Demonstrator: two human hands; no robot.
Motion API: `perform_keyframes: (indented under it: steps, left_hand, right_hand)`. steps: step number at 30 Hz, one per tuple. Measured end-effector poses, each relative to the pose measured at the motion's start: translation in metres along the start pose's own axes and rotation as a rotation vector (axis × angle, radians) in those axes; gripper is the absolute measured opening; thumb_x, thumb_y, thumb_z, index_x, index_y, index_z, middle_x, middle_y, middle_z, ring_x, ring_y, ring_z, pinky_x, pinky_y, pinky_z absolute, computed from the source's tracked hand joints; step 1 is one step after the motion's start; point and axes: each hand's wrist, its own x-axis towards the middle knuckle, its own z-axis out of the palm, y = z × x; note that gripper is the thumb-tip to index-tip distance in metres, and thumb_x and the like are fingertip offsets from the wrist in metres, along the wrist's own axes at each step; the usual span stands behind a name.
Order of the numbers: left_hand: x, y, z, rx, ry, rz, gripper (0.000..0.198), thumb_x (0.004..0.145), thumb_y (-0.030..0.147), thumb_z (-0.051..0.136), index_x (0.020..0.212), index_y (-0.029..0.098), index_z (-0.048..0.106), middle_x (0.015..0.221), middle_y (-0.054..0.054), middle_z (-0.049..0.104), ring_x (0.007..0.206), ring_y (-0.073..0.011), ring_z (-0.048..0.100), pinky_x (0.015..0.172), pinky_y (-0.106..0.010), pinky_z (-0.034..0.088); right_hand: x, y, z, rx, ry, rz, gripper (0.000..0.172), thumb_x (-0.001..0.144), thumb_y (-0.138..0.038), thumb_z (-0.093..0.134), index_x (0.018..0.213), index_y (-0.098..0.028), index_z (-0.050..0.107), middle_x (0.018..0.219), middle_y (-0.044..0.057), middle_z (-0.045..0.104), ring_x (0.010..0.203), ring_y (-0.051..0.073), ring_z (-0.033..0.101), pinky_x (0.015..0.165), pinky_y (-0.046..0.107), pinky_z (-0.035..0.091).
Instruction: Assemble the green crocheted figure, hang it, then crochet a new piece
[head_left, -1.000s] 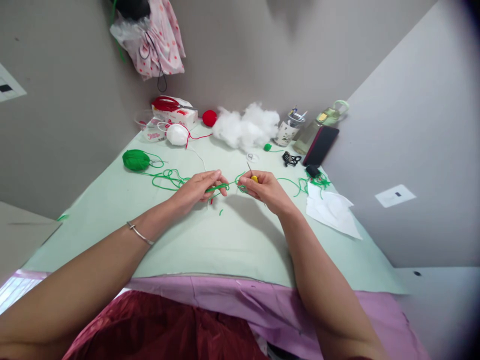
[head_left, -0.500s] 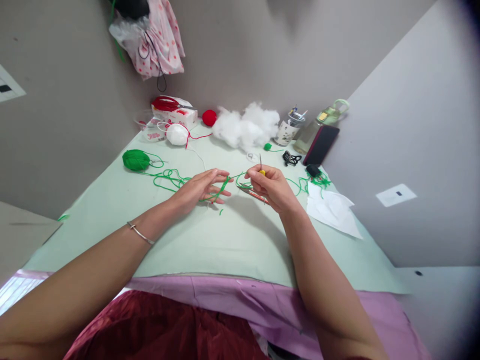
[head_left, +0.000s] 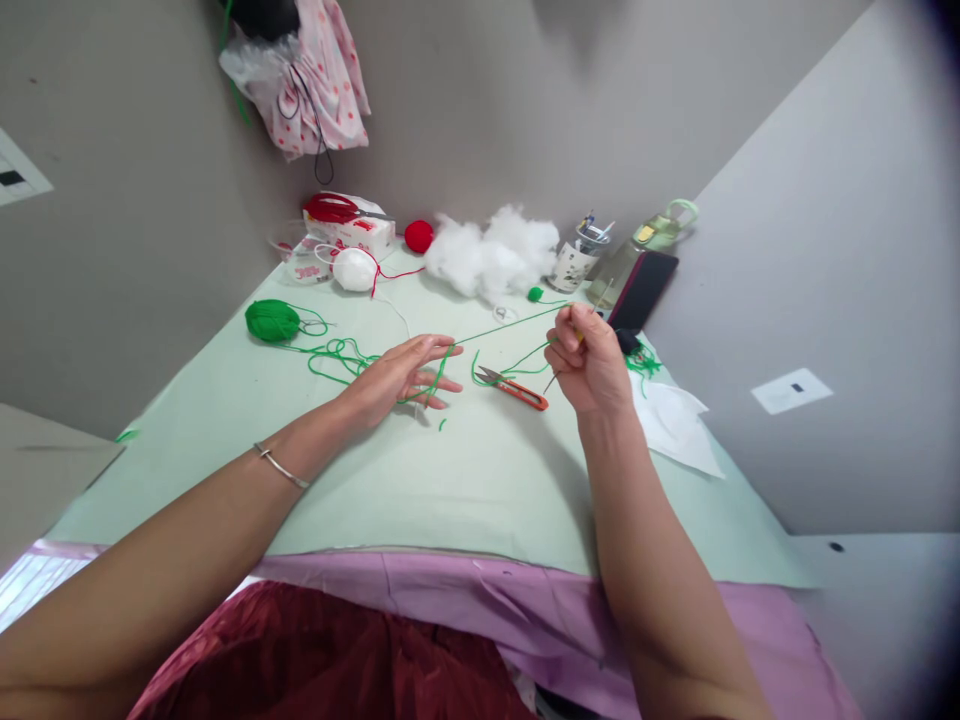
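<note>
Green yarn [head_left: 442, 368] spans spread-fingered left hand [head_left: 401, 380] and right hand [head_left: 592, 360], grip closed on crochet hook [head_left: 553, 381]; overpulling could slip finger loop.

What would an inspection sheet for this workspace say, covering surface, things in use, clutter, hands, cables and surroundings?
Surface: pale green table, one short yarn scrap.
Things in use: green yarn pulled straight; orange snips lying nearby.
Clutter: red scissors on box, white stuffing, phone.
Hands: left hand open, yarn across it; right hand gripping slim tool.
Cables: only black cord hanging by pink cloth.
Surroundings: grey walls, white wall plate.
</note>
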Motion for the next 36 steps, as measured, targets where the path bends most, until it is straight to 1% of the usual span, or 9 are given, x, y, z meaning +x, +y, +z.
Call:
perform_keyframes:
  steps: [3,7,9,11,14,20,26,31,36]
  left_hand:
    - [0.000,0.002,0.002,-0.011,0.008,-0.007,0.045,0.099,0.054,0.052,0.128,0.020,0.062,0.154,-0.018,0.051,0.095,-0.0246,0.076,0.061,-0.029,0.062]
    - [0.002,0.007,-0.001,-0.114,0.037,-0.026,0.042,0.100,0.048,0.054,0.120,0.014,0.068,0.132,-0.020,0.067,0.070,-0.0147,0.071,0.043,-0.019,0.047]
    - [0.004,0.011,-0.005,-0.257,0.060,-0.020,0.038,0.102,0.043,0.052,0.118,0.013,0.070,0.129,-0.018,0.070,0.072,-0.0133,0.071,0.050,-0.019,0.052]
    - [0.005,0.016,-0.010,-0.409,0.108,0.025,0.035,0.105,0.037,0.048,0.114,0.013,0.071,0.135,-0.014,0.067,0.088,-0.0155,0.074,0.072,-0.023,0.061]
    - [0.006,0.021,-0.016,-0.545,0.184,0.107,0.035,0.106,0.033,0.043,0.110,0.014,0.072,0.147,-0.010,0.059,0.112,-0.0225,0.070,0.097,-0.036,0.059]
    - [0.006,0.025,-0.021,-0.590,0.233,0.123,0.032,0.105,0.034,0.046,0.107,0.016,0.073,0.159,-0.006,0.047,0.123,-0.0303,0.066,0.096,-0.043,0.061]
    - [0.007,0.023,-0.029,-0.472,0.280,0.133,0.023,0.097,0.024,0.055,0.107,0.015,0.073,0.143,-0.010,0.061,0.104,-0.0186,0.071,0.081,-0.025,0.062]
    - [0.006,0.019,-0.023,-0.322,0.262,0.146,0.021,0.087,0.022,0.070,0.106,0.014,0.074,0.111,-0.009,0.071,0.066,-0.0061,0.061,0.052,-0.013,0.048]
    - [-0.003,0.012,0.008,-0.033,0.026,0.111,0.041,0.075,0.028,0.085,0.114,0.020,0.075,0.105,-0.007,0.075,0.066,-0.0135,0.065,0.057,-0.024,0.053]
  right_hand:
    - [0.004,0.001,-0.006,-0.002,0.047,-0.018,0.035,0.072,-0.052,0.080,0.078,-0.023,0.062,0.054,-0.009,0.032,0.044,0.008,0.014,0.039,0.026,0.012]
    - [0.010,0.006,-0.015,0.133,0.087,-0.013,0.032,0.069,-0.043,0.086,0.078,-0.020,0.064,0.053,-0.010,0.035,0.042,0.004,0.016,0.036,0.022,0.013]
    - [0.013,0.008,-0.019,0.213,0.114,0.007,0.032,0.068,-0.039,0.088,0.079,-0.018,0.066,0.052,-0.011,0.038,0.040,0.002,0.018,0.034,0.019,0.014]
    - [0.015,0.009,-0.024,0.265,0.146,0.031,0.030,0.069,-0.036,0.088,0.079,-0.018,0.066,0.052,-0.011,0.040,0.038,0.001,0.021,0.033,0.016,0.017]
    - [0.018,0.009,-0.029,0.298,0.177,0.040,0.027,0.074,-0.033,0.086,0.079,-0.017,0.065,0.051,-0.012,0.041,0.037,0.000,0.023,0.033,0.013,0.020]
    - [0.020,0.008,-0.038,0.299,0.209,0.012,0.021,0.083,-0.032,0.078,0.079,-0.018,0.063,0.050,-0.012,0.041,0.035,0.000,0.024,0.032,0.012,0.023]
    - [0.024,0.007,-0.051,0.232,0.213,-0.029,0.025,0.080,-0.038,0.078,0.081,-0.021,0.061,0.049,-0.013,0.036,0.035,0.002,0.020,0.032,0.014,0.019]
    - [0.013,0.010,-0.026,0.075,0.035,0.067,0.027,0.077,-0.040,0.081,0.086,-0.019,0.067,0.045,-0.014,0.029,0.039,0.003,0.015,0.036,0.019,0.011]
    - [-0.018,0.019,0.027,-0.148,-0.330,0.262,0.028,0.076,-0.038,0.083,0.082,-0.012,0.076,0.044,-0.007,0.046,0.043,0.005,0.031,0.044,0.023,0.019]
